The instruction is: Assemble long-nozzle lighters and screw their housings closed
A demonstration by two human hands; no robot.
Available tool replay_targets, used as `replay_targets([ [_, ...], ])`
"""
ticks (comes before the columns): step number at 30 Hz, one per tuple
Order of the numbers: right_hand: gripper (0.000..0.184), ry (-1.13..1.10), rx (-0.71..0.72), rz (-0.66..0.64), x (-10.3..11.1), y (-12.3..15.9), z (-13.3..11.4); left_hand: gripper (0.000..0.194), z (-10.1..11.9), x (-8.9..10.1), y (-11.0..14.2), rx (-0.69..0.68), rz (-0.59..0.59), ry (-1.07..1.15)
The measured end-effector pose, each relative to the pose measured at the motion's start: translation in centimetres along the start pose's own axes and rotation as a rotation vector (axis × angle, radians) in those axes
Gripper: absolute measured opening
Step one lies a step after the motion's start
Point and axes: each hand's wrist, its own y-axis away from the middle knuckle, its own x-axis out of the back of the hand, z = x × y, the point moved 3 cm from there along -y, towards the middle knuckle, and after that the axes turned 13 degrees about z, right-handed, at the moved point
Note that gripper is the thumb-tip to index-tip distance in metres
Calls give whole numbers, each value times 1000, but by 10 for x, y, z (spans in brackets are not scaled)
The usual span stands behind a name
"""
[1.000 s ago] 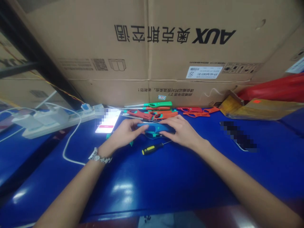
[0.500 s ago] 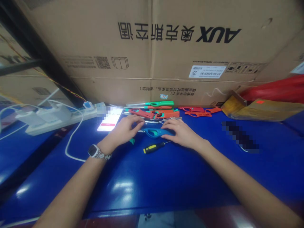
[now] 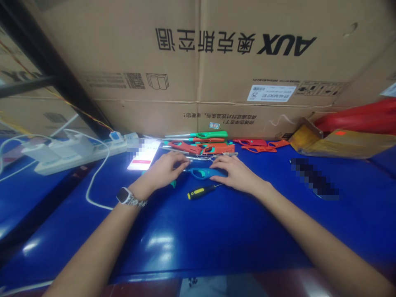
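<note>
A blue long-barrelled lighter [image 3: 201, 173] with a teal trigger lies across the table in front of me, between my hands. My left hand [image 3: 165, 167] is closed at its metal barrel end, thumb and forefinger pinched together. My right hand [image 3: 233, 172] grips the handle end between thumb and fingers, covering that end. A teal plastic piece [image 3: 173, 184] peeks out below my left hand. Nearer me lies a screwdriver [image 3: 201, 192] with a black and yellow handle, its tip under my right hand. Metal rods and thin wires [image 3: 198, 158] lie just behind the blue lighter.
Behind lie a green lighter [image 3: 212, 135], orange lighter parts [image 3: 216, 148] and red casing pieces [image 3: 255, 143]. A lit phone [image 3: 144, 156] and a power strip [image 3: 77, 153] with cables are at left. A dark blurred object [image 3: 314, 177] lies right. A large cardboard box [image 3: 198, 78] stands behind.
</note>
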Motion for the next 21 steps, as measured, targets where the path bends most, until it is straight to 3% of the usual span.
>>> replay_targets([
  [12, 27, -75, -40, 11, -4, 0, 4, 23, -5, -8, 1, -37, -106, 26],
  [21, 26, -178, -162, -1, -9, -5, 8, 19, -7, -12, -3, -28, -129, 4],
])
